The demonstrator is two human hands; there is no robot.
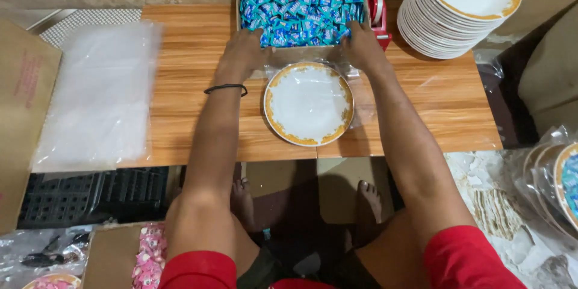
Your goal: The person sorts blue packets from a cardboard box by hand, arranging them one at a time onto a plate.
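Nearest: pink wrapped sweets (150, 256) in a carton by the knee, well apart from the work. On the wooden table (198, 42), a white plate w/ orange rim (308, 103) sits in a clear plastic bag, centred betw. both forearms. Just beyond, left hand (242, 53) and right hand (363, 45) reach into the near edge of a tray of blue wrapped sweets (301, 7); fingers curl into the pile, but can't tell if either has closed on any.

Risks, as I judge: an overfull scoop spills sweets off the plate; a forearm drags the bag, shifting the plate. Right wrist is near the red tape dispenser (378, 15). Stack of plates (451, 9) at the far corner overhangs the edge; a bump could topple it. Plastic sheets (99, 93) lie left.
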